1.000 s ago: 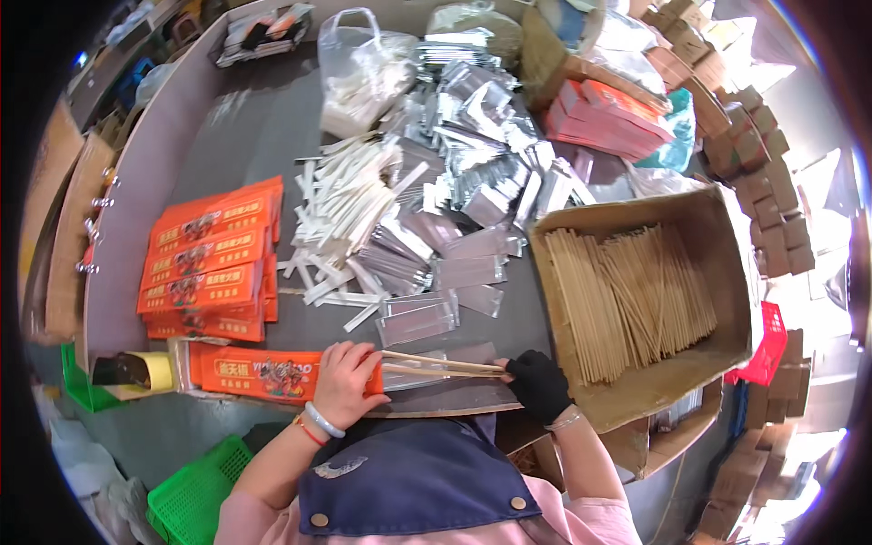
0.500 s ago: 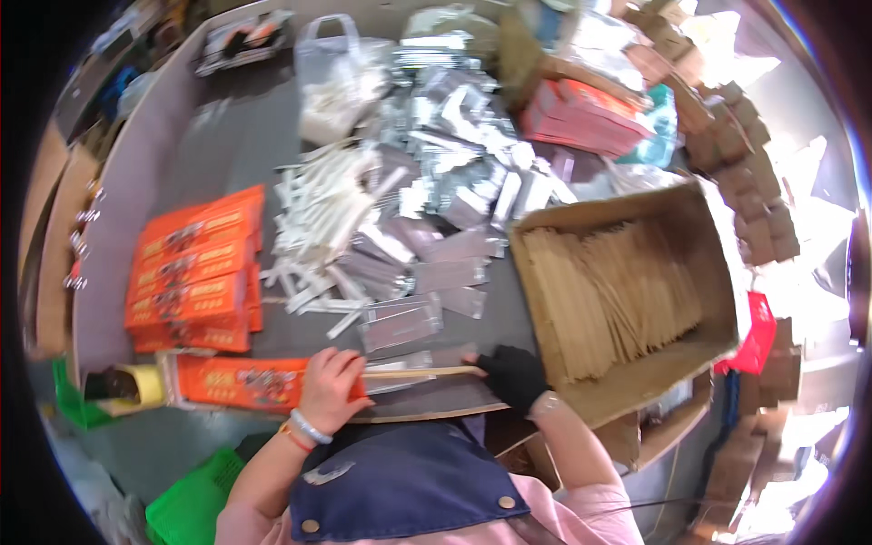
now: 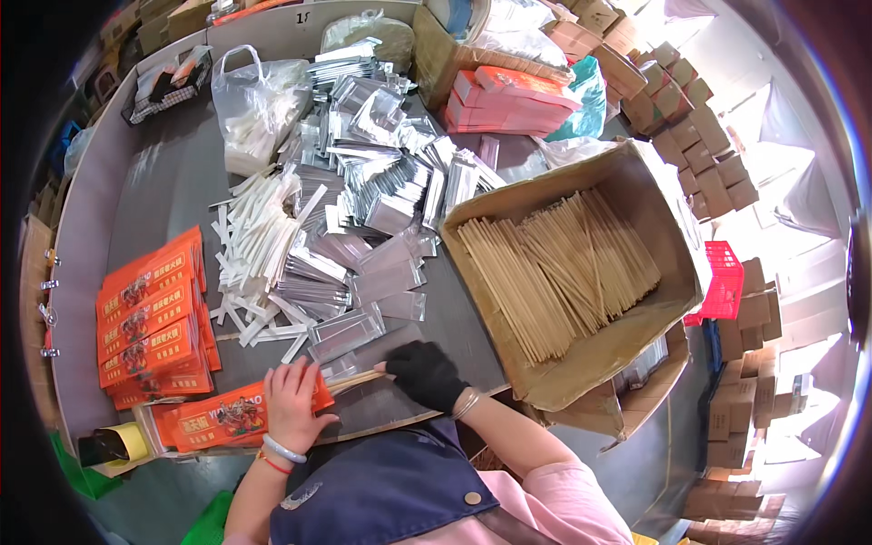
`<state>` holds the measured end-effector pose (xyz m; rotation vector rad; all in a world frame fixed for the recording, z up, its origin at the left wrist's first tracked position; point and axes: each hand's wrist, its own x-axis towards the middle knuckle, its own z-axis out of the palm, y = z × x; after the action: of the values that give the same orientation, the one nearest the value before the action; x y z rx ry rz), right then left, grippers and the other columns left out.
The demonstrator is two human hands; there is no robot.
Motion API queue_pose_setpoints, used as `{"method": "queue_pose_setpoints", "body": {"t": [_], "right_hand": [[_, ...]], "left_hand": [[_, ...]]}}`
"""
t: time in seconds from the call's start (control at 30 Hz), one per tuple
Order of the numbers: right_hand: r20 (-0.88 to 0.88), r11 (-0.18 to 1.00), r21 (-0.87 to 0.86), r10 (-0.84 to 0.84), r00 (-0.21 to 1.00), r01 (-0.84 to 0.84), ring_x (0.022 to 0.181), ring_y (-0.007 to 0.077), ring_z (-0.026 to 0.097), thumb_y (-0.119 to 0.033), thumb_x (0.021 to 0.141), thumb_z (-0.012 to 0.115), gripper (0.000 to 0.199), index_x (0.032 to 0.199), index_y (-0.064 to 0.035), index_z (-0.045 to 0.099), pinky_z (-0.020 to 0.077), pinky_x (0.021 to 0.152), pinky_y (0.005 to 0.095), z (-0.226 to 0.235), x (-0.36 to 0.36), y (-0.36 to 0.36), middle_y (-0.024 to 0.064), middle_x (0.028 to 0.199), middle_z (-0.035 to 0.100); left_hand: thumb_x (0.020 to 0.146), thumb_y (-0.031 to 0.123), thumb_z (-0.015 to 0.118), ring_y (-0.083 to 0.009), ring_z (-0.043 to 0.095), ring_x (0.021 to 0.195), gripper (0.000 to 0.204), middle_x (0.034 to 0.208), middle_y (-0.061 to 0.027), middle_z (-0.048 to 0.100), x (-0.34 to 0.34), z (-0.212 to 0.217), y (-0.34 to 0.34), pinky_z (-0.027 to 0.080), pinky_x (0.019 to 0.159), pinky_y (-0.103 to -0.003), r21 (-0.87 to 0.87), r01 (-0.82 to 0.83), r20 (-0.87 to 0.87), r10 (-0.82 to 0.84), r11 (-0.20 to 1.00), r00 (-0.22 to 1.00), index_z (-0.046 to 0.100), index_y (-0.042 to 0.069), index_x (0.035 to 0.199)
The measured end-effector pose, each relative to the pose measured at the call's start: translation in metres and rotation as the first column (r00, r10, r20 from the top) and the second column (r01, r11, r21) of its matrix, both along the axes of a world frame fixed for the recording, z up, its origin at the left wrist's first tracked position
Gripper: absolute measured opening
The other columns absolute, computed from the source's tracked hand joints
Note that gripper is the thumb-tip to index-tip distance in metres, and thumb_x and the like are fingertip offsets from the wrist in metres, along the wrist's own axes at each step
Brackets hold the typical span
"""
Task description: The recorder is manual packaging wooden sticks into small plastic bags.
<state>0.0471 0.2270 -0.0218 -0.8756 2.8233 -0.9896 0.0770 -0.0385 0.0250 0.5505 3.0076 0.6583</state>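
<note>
My left hand [image 3: 292, 411] lies across the right end of an orange printed paper sleeve [image 3: 216, 420] at the table's front edge, fingers on its far side and thumb on its near side. My right hand [image 3: 425, 374], in a black glove with bare fingertips, pinches the right end of wooden chopsticks [image 3: 357, 381]. Their left end is hidden in the sleeve's mouth. Just beyond lie flat clear plastic packets [image 3: 347, 332]. The gloved hand is slightly blurred.
A cardboard box [image 3: 581, 381] of loose chopsticks [image 3: 563, 282] stands to the right. Stacked orange sleeves [image 3: 154, 318] lie at the left. White paper-wrapped sticks [image 3: 259, 241] and silvery packets [image 3: 381, 173] are heaped mid-table. A yellow-and-black roll [image 3: 127, 442] sits at the front left corner.
My right hand has moved closer to my left, and a shorter length of chopsticks shows outside the sleeve. The whole view has shifted, so the table appears further left.
</note>
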Motion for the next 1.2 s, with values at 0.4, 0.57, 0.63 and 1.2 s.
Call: {"method": "queue_pose_setpoints", "body": {"t": [0.4,0.57,0.63,1.2], "right_hand": [[0.256,0.966,-0.171,-0.146,0.955,0.194,0.085,0.0349,0.062,-0.013,0.074,0.07,0.018,0.088,-0.0056,0.062,0.0499,0.074,0.0436,0.003,-0.008,-0.017,0.0142,0.09,0.062],[0.236,0.864,-0.48,-0.038,0.971,0.15,0.096,0.0393,0.058,-0.012,0.071,0.073,0.045,0.112,-0.005,0.054,0.0493,0.079,0.0417,-0.006,0.009,-0.102,0.02,0.107,0.056],[0.242,0.899,-0.415,-0.043,0.969,0.144,0.1,0.0382,0.056,-0.016,0.07,0.076,0.053,0.116,-0.0057,0.053,0.0481,0.082,0.0426,0.01,0.005,-0.088,0.0198,0.112,0.055],[-0.003,0.954,0.276,-0.12,0.993,0.116,0.098,0.0301,0.057,-0.035,0.064,0.081,0.066,0.121,-0.0135,0.058,0.0404,0.085,0.0432,0.072,0.015,-0.014,0.0082,0.105,0.059]], "left_hand": [[0.051,0.014,0.087,-0.0322,0.049,0.115,0.078,0.124,-0.0109,0.058,-0.003,-0.021,-0.001,0.039,0.099,-0.046,0.07,-0.018,-0.042,0.021,0.997,0.999,0.058,0.002,0.123],[0.054,0.012,0.085,-0.0319,0.05,0.113,0.074,0.121,-0.0105,0.058,-0.015,-0.024,-0.004,0.04,0.098,-0.046,0.107,0.042,-0.011,-0.041,0.993,0.999,0.059,0.006,0.124],[0.057,0.012,0.083,-0.0319,0.051,0.111,0.071,0.118,-0.0106,0.059,-0.016,-0.016,-0.011,0.041,0.097,-0.046,0.122,0.043,0.018,-0.045,0.992,0.999,0.059,0.01,0.125],[0.063,0.037,0.083,-0.0387,0.043,0.123,0.063,0.131,-0.018,0.049,-0.006,-0.005,-0.061,0.032,0.105,-0.055,0.037,-0.303,-0.018,0.304,0.952,0.953,0.063,0.004,0.113]]}}
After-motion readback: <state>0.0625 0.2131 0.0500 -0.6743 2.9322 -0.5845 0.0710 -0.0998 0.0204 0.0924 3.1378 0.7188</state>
